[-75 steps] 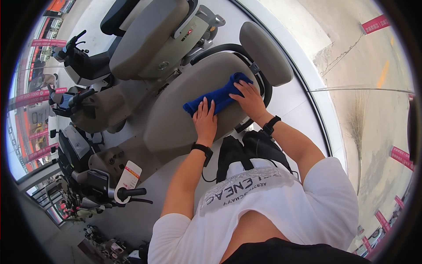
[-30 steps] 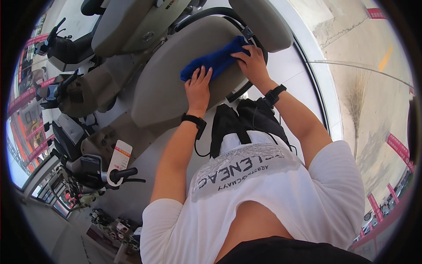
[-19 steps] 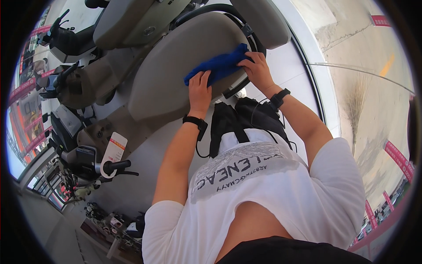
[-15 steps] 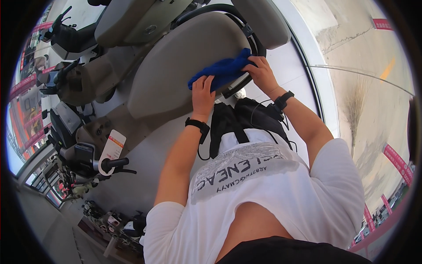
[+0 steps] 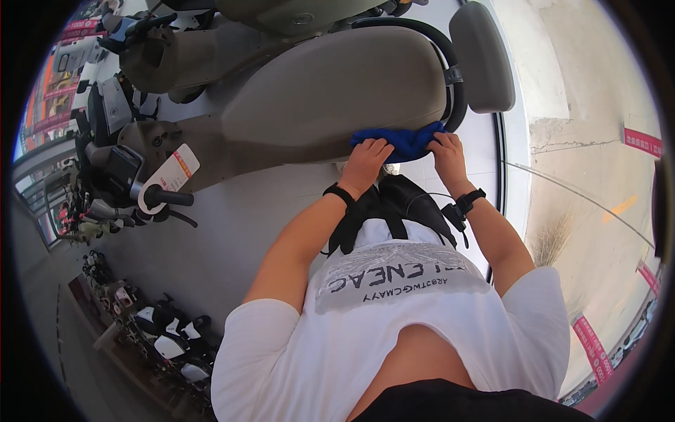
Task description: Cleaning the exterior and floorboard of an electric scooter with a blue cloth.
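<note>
A bunched blue cloth (image 5: 402,143) lies against the near side of a scooter's long grey-brown seat (image 5: 337,77), close to its rear end. Its left end is gripped by my left hand (image 5: 366,163), fingers bent over the fabric. My right hand (image 5: 450,159) pinches the cloth's right end, just below the black grab rail (image 5: 458,105) that curves round the back of the seat. The cloth hides part of the seat's lower edge.
A padded backrest (image 5: 481,58) stands behind the seat. At the left are the scooter's handlebar (image 5: 172,197) and a hanging white tag (image 5: 171,174). Another scooter (image 5: 190,56) is parked close on the far side. More scooters (image 5: 165,330) line the lower left. A glass wall's dark frame (image 5: 500,148) runs along the right.
Both hands have drawn the cloth from the seat's top toward me, down onto its near side edge. The view has shifted, so the scooter appears turned more level.
</note>
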`<state>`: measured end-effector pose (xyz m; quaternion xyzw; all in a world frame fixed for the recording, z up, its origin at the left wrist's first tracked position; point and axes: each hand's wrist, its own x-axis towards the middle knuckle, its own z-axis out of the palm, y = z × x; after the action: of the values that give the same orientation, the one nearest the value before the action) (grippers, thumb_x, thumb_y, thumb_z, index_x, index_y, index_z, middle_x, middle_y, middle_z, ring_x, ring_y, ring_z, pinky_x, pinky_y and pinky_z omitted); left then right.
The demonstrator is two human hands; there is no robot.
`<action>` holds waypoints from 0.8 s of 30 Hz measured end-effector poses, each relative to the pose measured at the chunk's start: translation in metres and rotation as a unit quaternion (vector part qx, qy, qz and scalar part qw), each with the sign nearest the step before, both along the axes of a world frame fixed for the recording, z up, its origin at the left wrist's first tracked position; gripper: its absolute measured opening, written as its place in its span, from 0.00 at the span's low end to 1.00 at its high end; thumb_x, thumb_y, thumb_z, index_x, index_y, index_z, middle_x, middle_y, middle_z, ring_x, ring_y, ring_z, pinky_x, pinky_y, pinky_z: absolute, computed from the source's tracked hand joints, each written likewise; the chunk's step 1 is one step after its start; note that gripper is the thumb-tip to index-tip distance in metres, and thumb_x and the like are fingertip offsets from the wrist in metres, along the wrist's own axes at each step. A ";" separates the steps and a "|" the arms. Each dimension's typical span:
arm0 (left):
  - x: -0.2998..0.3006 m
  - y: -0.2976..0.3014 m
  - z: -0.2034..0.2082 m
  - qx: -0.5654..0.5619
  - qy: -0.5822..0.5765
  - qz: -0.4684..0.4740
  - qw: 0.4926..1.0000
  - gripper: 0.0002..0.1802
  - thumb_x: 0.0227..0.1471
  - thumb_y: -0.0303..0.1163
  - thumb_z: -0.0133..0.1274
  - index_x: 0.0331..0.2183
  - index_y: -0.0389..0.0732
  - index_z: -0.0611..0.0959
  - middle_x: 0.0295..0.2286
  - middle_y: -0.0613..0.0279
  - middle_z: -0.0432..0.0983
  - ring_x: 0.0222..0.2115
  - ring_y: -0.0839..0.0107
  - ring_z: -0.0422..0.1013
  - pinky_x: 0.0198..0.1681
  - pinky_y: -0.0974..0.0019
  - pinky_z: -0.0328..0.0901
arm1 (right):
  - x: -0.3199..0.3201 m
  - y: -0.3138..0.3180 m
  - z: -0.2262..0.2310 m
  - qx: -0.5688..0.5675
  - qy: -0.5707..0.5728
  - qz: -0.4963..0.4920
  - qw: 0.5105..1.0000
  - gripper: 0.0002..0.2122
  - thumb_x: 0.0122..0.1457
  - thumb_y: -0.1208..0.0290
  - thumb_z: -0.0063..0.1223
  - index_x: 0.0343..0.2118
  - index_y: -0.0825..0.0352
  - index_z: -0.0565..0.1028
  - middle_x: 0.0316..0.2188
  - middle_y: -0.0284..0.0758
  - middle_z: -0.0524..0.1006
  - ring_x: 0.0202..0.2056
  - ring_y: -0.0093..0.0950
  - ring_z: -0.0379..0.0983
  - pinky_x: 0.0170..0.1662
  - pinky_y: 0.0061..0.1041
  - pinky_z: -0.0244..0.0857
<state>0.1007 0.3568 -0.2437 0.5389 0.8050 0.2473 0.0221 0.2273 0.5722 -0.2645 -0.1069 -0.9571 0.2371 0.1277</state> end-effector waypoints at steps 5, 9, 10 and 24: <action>0.010 -0.006 -0.006 -0.055 0.007 -0.008 0.998 0.14 0.42 0.27 0.51 0.37 0.45 0.78 0.37 0.66 0.69 0.39 0.67 0.66 0.40 0.66 0.64 | -0.005 -0.008 0.003 0.055 -0.039 -0.004 0.998 0.07 0.47 0.81 0.51 0.28 0.62 0.78 0.40 0.33 0.75 0.46 0.36 0.68 0.46 0.34 0.62; 0.016 -0.012 -0.012 -0.101 0.053 -0.006 0.993 0.07 0.43 0.29 0.52 0.30 0.48 0.78 0.34 0.69 0.68 0.38 0.69 0.66 0.40 0.68 0.63 | -0.006 -0.020 0.007 0.063 -0.052 0.039 0.996 0.07 0.47 0.82 0.51 0.27 0.63 0.78 0.38 0.34 0.75 0.42 0.37 0.68 0.44 0.34 0.62; 0.021 -0.020 -0.018 -0.126 0.047 0.001 0.991 0.08 0.43 0.29 0.52 0.31 0.48 0.78 0.34 0.69 0.68 0.39 0.69 0.66 0.40 0.68 0.63 | -0.006 -0.027 0.009 0.062 -0.052 0.059 0.995 0.07 0.47 0.82 0.52 0.27 0.64 0.78 0.37 0.34 0.75 0.42 0.37 0.68 0.44 0.34 0.62; 0.080 -0.264 0.036 -0.046 -0.173 0.186 0.966 0.19 0.41 0.16 0.51 0.38 0.43 0.81 0.36 0.57 0.72 0.43 0.56 0.67 0.48 0.59 0.64 | -0.033 -0.188 0.068 -0.131 -0.289 0.328 0.890 0.15 0.52 0.74 0.58 0.44 0.61 0.77 0.37 0.41 0.78 0.41 0.40 0.74 0.46 0.33 0.67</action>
<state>0.1804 0.0925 -0.2080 0.3270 0.8853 0.2997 0.1393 0.1943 0.3845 -0.1963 0.1337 -0.8927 0.3471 -0.2544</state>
